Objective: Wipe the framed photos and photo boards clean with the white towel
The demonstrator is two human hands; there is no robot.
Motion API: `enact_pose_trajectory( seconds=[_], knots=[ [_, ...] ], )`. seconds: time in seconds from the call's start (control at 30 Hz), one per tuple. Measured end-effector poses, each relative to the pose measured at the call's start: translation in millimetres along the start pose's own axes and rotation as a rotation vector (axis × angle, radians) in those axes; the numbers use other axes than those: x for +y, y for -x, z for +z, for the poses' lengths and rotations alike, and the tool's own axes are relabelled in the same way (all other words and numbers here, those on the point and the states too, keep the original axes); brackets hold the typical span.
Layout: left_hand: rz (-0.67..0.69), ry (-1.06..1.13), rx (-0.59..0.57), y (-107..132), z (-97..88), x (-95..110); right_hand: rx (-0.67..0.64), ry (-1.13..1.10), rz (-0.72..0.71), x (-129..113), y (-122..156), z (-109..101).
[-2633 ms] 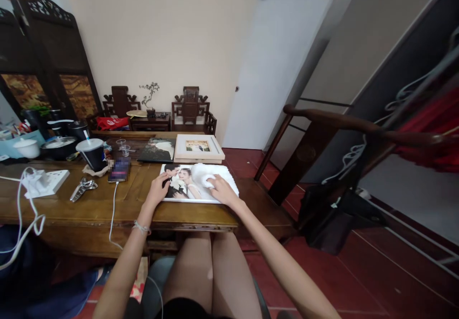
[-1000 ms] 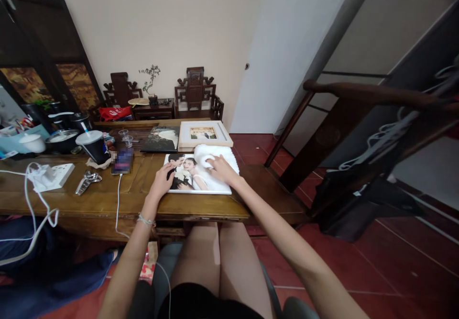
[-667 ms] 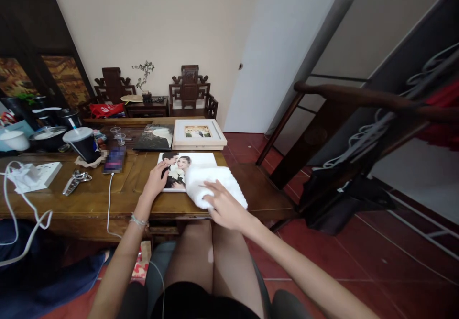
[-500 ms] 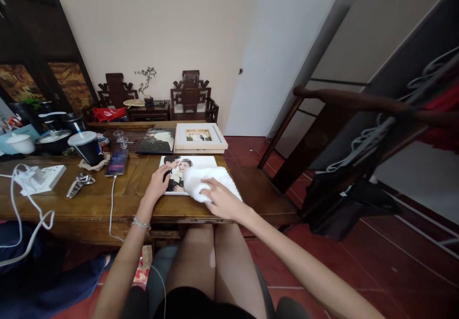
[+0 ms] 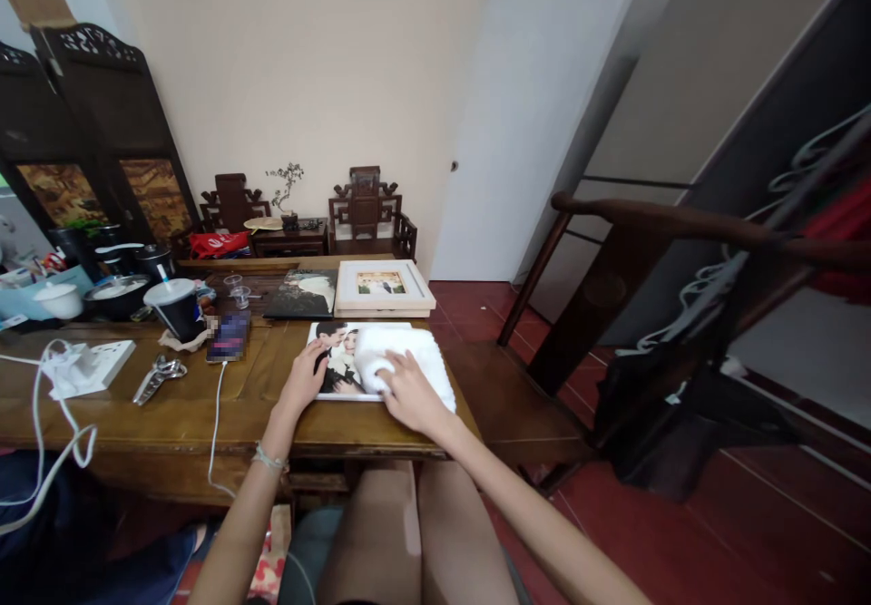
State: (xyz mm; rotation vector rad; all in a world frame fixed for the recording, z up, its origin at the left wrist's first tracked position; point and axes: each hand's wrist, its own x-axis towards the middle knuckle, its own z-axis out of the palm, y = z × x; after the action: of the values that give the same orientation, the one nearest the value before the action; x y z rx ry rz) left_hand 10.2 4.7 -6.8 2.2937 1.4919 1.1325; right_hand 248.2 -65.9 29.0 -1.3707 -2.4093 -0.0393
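Observation:
A large photo print (image 5: pixel 335 356) of a couple lies flat near the front edge of the wooden table (image 5: pixel 177 414). My left hand (image 5: pixel 303 378) rests on its left edge with fingers spread, holding it down. My right hand (image 5: pixel 406 395) presses a white towel (image 5: pixel 408 356) onto the right half of the print, fingers bunched on the cloth. The towel hides most of the print's right side.
Behind the print lie a framed photo (image 5: pixel 382 285) and a dark photo (image 5: pixel 300 292). To the left sit a phone (image 5: pixel 229 336) on a cable, a dark cup (image 5: pixel 175 306), scissors (image 5: pixel 155 376) and a power strip (image 5: pixel 95 362). A dark wooden chair (image 5: pixel 612 251) stands to the right.
My right hand has slid the towel from the print's far right corner toward the front edge and back onto its middle. My left hand has stayed on the left edge.

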Motion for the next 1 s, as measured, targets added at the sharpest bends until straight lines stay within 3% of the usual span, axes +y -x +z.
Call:
enact_pose_trajectory(
  seconds=[0.1, 0.2, 0.27, 0.47, 0.53, 0.67, 0.83, 0.9, 1.0],
  knots=[
    [0.003, 0.021, 0.003, 1, 0.7, 0, -0.015, -0.079, -0.051, -10, 32, -4],
    [0.011, 0.017, -0.021, 2, 0.7, 0, -0.029, -0.131, -0.094, -9, 44, -9],
    [0.011, 0.016, -0.029, 2, 0.8, 0, -0.041, -0.129, -0.087, -4, 36, -10],
    [0.019, 0.031, -0.022, 1, 1.4, -2, -0.049, -0.081, 0.014, 22, -28, -6],
    [0.014, 0.028, -0.022, 1, 1.0, -2, -0.033, -0.078, 0.036, 22, -38, -5],
    [0.021, 0.038, -0.03, 2, 0.9, -1, -0.031, -0.08, 0.027, -3, -12, -4],
    [0.039, 0.041, -0.003, 2, 4.0, -3, -0.069, -0.183, -0.149, -35, 36, -9],
    [0.04, 0.032, -0.003, 2, 5.5, -5, -0.079, -0.194, -0.152, -31, 32, -11],
    [0.034, 0.019, -0.008, 1, 7.0, -8, -0.091, -0.138, -0.125, -9, 0, -8]
  ],
)
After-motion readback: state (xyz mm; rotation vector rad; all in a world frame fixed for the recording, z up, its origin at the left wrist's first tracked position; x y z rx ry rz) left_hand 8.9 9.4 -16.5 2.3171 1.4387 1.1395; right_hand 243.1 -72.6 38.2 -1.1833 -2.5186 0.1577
